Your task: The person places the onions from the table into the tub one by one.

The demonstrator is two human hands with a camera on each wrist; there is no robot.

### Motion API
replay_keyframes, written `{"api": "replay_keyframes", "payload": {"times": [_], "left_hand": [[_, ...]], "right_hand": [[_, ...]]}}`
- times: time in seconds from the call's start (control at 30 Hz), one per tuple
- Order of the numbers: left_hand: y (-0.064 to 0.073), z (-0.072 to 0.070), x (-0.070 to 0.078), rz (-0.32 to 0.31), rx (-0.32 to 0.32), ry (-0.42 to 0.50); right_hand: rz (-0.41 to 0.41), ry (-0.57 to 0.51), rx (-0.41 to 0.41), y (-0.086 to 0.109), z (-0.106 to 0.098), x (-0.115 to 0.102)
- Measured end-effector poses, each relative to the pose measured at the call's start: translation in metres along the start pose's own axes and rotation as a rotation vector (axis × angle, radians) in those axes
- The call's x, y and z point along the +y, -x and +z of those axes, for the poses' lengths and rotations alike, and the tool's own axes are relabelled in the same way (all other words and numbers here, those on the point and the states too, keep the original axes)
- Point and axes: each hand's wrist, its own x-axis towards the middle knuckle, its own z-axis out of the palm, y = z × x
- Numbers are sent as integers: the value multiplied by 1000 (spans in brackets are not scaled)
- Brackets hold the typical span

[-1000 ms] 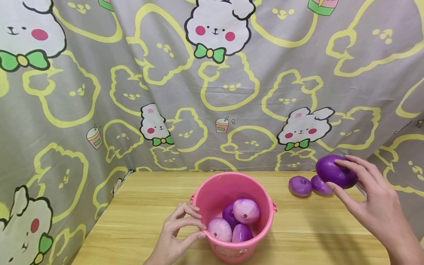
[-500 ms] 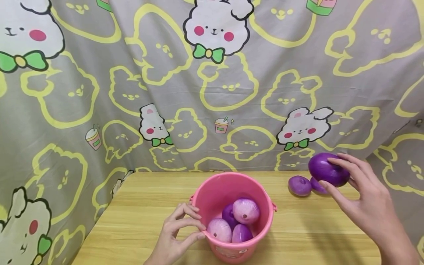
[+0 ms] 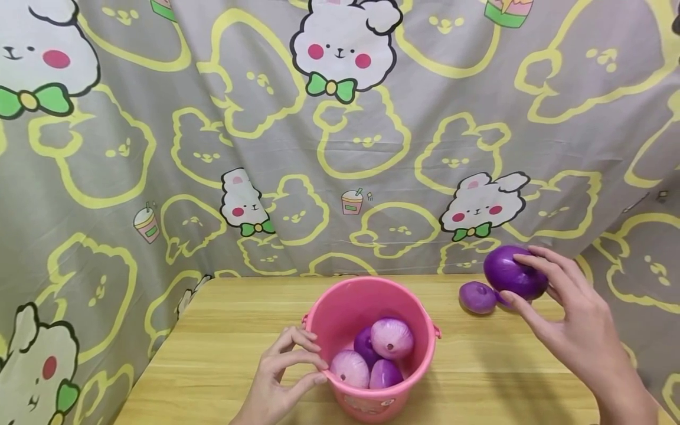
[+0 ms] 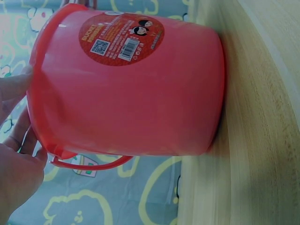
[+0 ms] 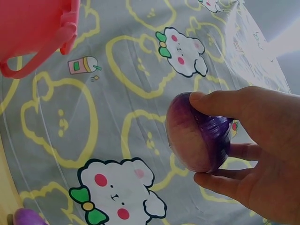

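Left hand [image 3: 272, 378]: pinches pink round plastic bucket [image 3: 366, 301] (round purple onions [image 3: 392, 338] inside)
Right hand [image 3: 576, 321]: grips glossy dark-purple round onion [image 3: 506, 273], fingers wide

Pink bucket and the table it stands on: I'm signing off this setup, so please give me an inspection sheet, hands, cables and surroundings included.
Surface: wood-grain table.
Job's things: pink bucket, upright, four purple onions visible inside; two table onions to its right, one mostly hidden.
Clutter: nothing seen.
Hands: left hand pinches the bucket's rim; right hand holds another onion in the air.
Cables: nothing seen.
Surroundings: grey cartoon-print cloth behind.
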Motion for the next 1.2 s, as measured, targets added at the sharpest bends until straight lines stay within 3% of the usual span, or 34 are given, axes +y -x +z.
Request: {"api": "replay_keyframes", "payload": {"times": [0.3,0.57,1.2], "left_hand": [[1,0,0,-7,3,-6],[3,0,-1,-18,8,-21],[-2,-1,2,19,-1,-15]], "right_hand": [[-9,-16,-21,1,3,-7],[-77,-25,-14,-1,8,-9],[-70,-33,-136,4,29,-27]]}}
